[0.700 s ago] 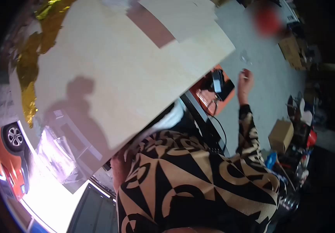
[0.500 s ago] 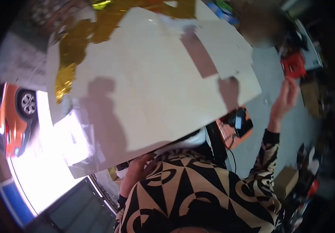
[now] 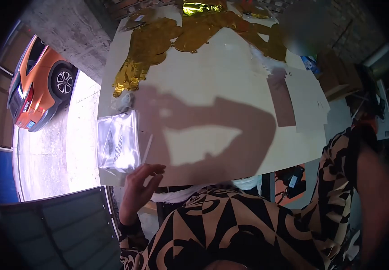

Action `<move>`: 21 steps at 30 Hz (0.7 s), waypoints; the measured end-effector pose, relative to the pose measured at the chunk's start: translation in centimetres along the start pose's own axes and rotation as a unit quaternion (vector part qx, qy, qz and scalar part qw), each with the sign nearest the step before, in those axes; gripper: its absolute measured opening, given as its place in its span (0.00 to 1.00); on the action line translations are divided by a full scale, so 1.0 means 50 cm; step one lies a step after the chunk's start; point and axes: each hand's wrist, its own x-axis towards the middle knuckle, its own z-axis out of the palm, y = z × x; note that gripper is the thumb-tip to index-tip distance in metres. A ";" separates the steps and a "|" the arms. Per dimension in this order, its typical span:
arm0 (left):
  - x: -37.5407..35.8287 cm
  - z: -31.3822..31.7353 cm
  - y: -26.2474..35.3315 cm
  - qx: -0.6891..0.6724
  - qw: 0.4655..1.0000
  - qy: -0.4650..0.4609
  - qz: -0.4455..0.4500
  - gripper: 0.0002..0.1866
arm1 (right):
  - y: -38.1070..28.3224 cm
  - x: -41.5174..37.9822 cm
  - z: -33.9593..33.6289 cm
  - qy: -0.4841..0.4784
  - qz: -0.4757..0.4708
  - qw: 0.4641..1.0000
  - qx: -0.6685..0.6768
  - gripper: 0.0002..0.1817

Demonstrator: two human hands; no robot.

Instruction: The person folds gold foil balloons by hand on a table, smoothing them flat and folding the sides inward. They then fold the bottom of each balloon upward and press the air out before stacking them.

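Observation:
My left hand (image 3: 139, 188) is at the near left edge of the pale table (image 3: 203, 153), palm inward. Its fingers are loosely bent and apart, with nothing held. Just beyond the fingertips lies a stack of clear plastic bags (image 3: 118, 143) with printed text. My right arm is raised close to the camera at the right edge. Only blurred bare skin of my right hand or wrist (image 3: 377, 180) shows there, and its fingers are out of sight. Flat gold foil pieces (image 3: 194, 36), resembling uninflated balloons, spread along the table's far side.
White paper sheets (image 3: 306, 99) lie beside a brownish strip (image 3: 282, 101) at the table's right. Below that edge is an orange box with black items (image 3: 291, 182). A cardboard box (image 3: 336, 74) stands at the back right. Outside on the left, an orange car (image 3: 45, 90) is parked.
My right hand has come up from beside the red crate toward the camera. My left hand has moved from my waist to the table edge. The view has turned and shifted.

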 end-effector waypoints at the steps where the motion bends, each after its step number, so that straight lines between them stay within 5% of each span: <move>1: 0.007 -0.009 0.000 0.014 1.000 0.007 0.008 0.11 | -0.003 0.013 0.008 -0.003 -0.014 1.000 0.000 0.20; 9: 0.103 -0.018 0.005 0.044 0.996 -0.017 0.072 0.11 | 0.030 0.053 0.006 0.067 -0.024 0.997 -0.023 0.15; 13: 0.144 -0.027 0.001 0.054 0.992 -0.027 0.107 0.10 | 0.095 0.037 0.018 0.239 0.036 0.968 -0.066 0.13; 17: 0.217 -0.051 -0.019 0.083 0.983 -0.024 0.161 0.12 | 0.238 0.002 0.112 0.417 0.207 0.883 -0.055 0.11; 19: 0.281 -0.061 -0.027 0.108 0.977 -0.012 0.185 0.11 | 0.338 -0.033 0.200 0.346 0.330 0.877 -0.046 0.10; 20: 0.318 -0.071 -0.025 0.108 0.975 -0.007 0.196 0.11 | 0.380 -0.060 0.249 0.251 0.389 0.883 -0.076 0.17; 21: 0.366 -0.074 -0.037 0.124 0.965 0.001 0.229 0.11 | 0.438 -0.102 0.304 0.183 0.366 0.906 -0.106 0.13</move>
